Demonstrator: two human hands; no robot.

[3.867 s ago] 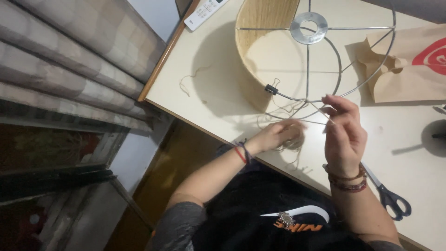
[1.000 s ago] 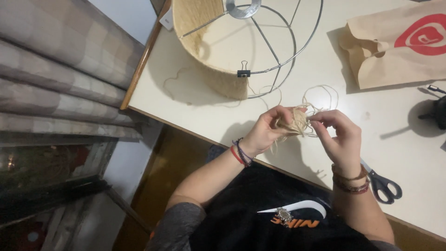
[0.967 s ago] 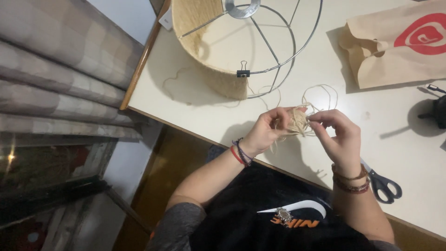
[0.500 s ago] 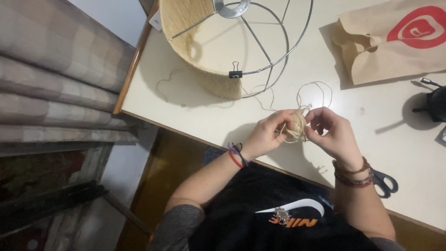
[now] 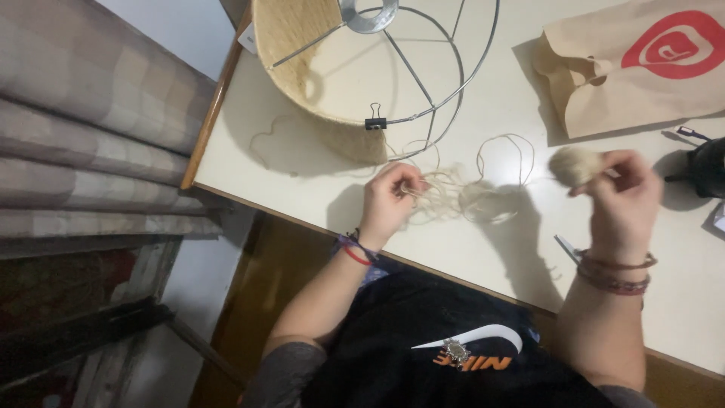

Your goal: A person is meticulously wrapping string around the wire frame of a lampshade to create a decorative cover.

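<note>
My right hand [image 5: 624,198] holds a small pale ball of twine [image 5: 572,166] raised over the white table [image 5: 317,181]. My left hand [image 5: 389,202] pinches a tangle of loose twine strands [image 5: 453,193] that loop across the table between the two hands. Behind the left hand lies a wire lampshade frame [image 5: 423,68] on its side, partly wrapped in woven straw-coloured cord [image 5: 291,45]. A black binder clip [image 5: 374,121] grips the frame's lower ring where the wrapping ends.
A brown paper bag with a red mark [image 5: 642,68] lies at the back right. A dark object [image 5: 710,166] sits at the right edge. Scissors [image 5: 568,249] peek out beside my right wrist. A checked curtain [image 5: 83,151] hangs left of the table.
My hands, which were together working the twine ball, have pulled apart. The right hand has carried the ball to the right, drawing out strands from the left hand.
</note>
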